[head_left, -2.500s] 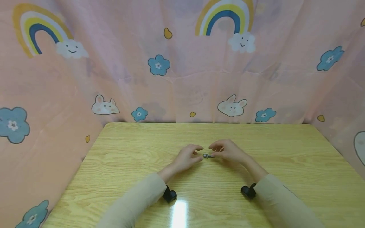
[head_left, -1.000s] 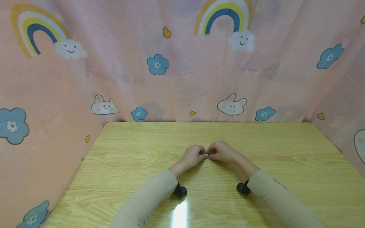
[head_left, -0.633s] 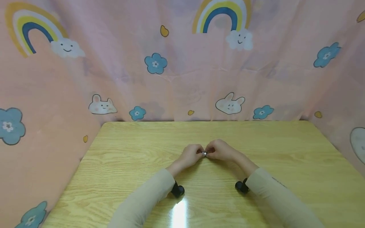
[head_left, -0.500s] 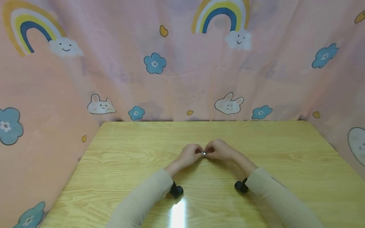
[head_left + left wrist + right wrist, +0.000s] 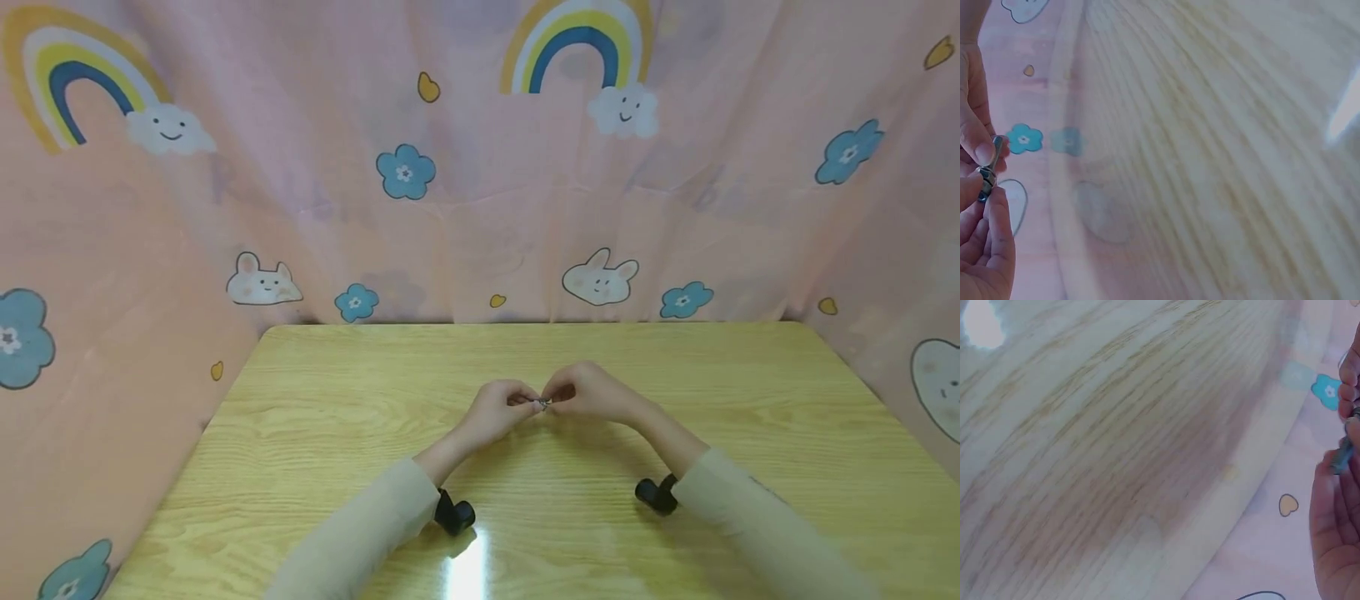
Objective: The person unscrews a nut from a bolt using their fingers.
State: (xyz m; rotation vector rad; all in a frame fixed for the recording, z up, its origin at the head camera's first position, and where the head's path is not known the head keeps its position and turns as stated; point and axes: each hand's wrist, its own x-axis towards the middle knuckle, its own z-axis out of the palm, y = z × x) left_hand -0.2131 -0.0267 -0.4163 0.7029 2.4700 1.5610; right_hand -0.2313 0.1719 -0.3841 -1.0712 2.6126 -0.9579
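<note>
In the head view my left hand (image 5: 492,410) and right hand (image 5: 592,392) meet above the middle of the table, fingertips nearly touching. Between them sits a small silver bolt (image 5: 997,150) with a nut-like collar (image 5: 987,177) on it, clearest in the left wrist view. My left thumb and fingers pinch the collar end. The right thumb and fingers close in at the shank, which points away from the left hand. Fingertips cover part of the metal. In the right wrist view the shank (image 5: 1340,460) is blurred beside the right fingers.
Under both hands lies a wood-grain table (image 5: 360,375), its far edge against a pink patterned curtain (image 5: 480,242). Black wrist cameras hang below each cuff, one at left (image 5: 455,515) and one at right (image 5: 657,495). A bright reflection shows near the front.
At first the hands were apart at the fingertips around the bolt; then both closed in on it. Since half a second ago the right hand and forearm have shifted slightly right, the left elbow outward.
</note>
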